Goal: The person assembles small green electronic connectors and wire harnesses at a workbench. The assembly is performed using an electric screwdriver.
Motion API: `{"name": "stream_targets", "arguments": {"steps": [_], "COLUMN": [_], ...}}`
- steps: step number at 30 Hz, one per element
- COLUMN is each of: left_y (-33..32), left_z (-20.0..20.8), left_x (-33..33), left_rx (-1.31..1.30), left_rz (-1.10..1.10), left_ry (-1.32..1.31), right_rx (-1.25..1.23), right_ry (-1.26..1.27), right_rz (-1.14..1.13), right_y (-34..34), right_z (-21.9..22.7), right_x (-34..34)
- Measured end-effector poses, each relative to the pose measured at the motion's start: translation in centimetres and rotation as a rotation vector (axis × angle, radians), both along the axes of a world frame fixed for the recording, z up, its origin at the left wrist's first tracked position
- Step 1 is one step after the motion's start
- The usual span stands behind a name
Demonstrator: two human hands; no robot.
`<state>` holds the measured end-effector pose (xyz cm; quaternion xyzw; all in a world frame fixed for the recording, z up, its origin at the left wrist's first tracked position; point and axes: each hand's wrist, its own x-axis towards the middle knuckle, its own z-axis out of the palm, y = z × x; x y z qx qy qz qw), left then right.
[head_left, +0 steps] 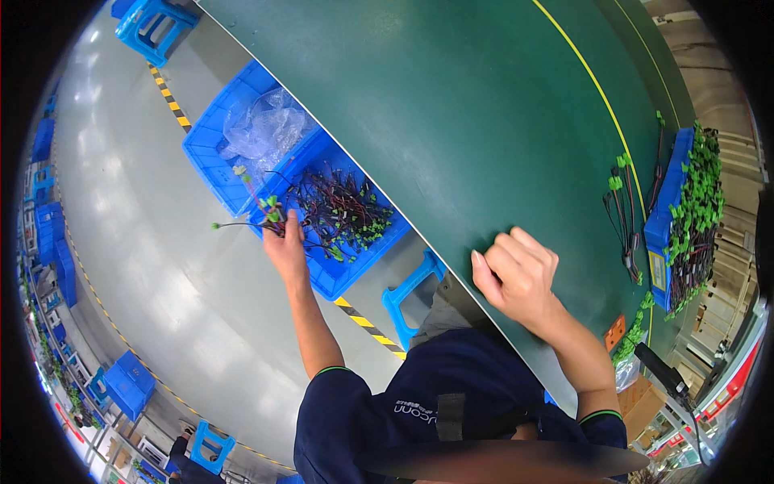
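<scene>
My left hand (286,246) is closed round a small bunch of dark wire harnesses (272,214) with green connectors, their ends spreading out past the fingers. It is over the near-left side of a blue bin (329,281), where a tangled heap of similar wire harnesses (343,206) lies. My right hand (520,274) is curled into a fist at the near edge of the green worktable (451,121), and nothing sticks out of it.
Another blue bin (211,153) with clear plastic bags adjoins the harness bin. On the table's right stand a blue box (661,222) packed with green-ended harnesses and some loose harnesses (622,210). A blue stool (395,302) is beside the table edge; another stool (153,31) stands farther off.
</scene>
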<state>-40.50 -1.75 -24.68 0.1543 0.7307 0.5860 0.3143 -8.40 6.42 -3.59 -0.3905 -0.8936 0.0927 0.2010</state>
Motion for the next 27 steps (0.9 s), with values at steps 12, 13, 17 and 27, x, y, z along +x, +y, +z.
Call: {"name": "stream_targets", "arguments": {"steps": [12,13,17,27], "left_y": [3.4,5.0,11.2,16.4], "left_z": [34.2,37.7,48.9,39.5], "left_x": [-1.4,-0.7,2.9,17.9], "left_rx": [0.317,0.367,0.355,0.345], "left_rz": [-0.447,-0.508,-0.609,-1.356], "left_ry": [0.534,0.603,1.115,1.579], "right_rx": [0.090,0.073,-0.015,-0.057], "right_ry": [0.270,0.315,0.417,0.349], "right_rz": [-0.010,0.014,0.113,-0.031], "right_y": [-1.7,-1.9,-5.2,-15.4], "right_z": [-3.0,-3.3,-4.8,-2.5], "right_x": [2.3,2.8,4.7,17.3]}}
